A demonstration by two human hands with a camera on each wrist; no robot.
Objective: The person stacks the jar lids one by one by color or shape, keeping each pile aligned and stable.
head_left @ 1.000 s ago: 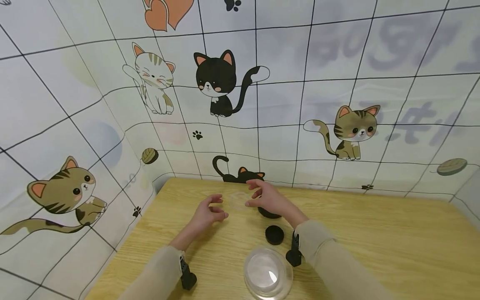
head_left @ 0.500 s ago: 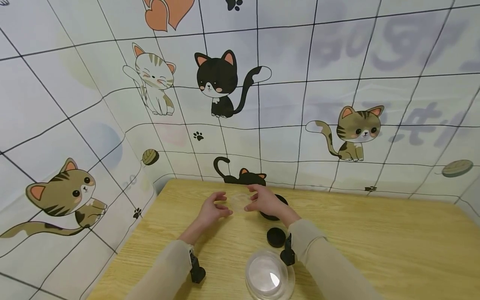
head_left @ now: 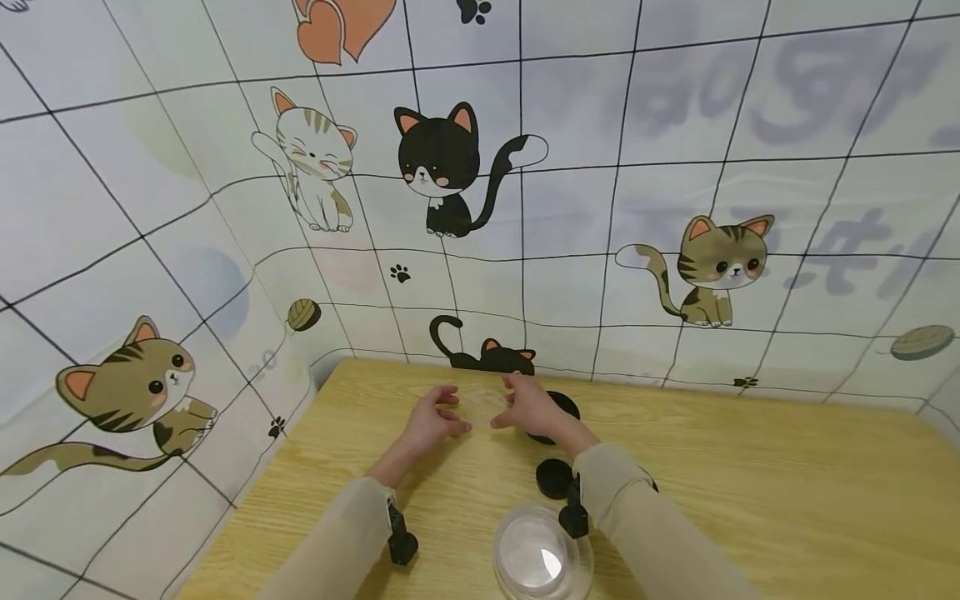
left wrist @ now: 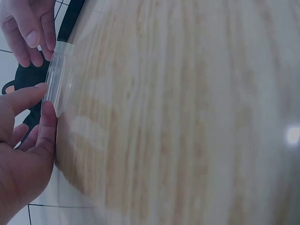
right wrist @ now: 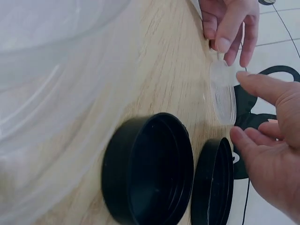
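A shallow, round, clear plastic piece like a lid [head_left: 483,405] lies flat on the wooden table near its far edge. My left hand [head_left: 429,423] is at its left side, thumb and index finger spread at the rim in the left wrist view. On the opposite side, my right hand [head_left: 534,412] has its thumb and index fingertips right by the rim, fingers loosely bent. In the right wrist view the clear piece [right wrist: 222,91] sits between both hands, its rim ridged. Neither hand curls round it. The right hand partly covers a larger black round lid [head_left: 564,406] in the head view.
A smaller black round lid [head_left: 554,478] lies nearer to me, hollow side up in the right wrist view. A clear round plastic container [head_left: 531,550] stands at the near side. A cat-print cloth wall [head_left: 562,275] rises behind the table [head_left: 712,483].
Both hands have drawn in toward the clear piece, the left to the right and the right slightly lower. The view has shifted a little; lids and container stay in place.
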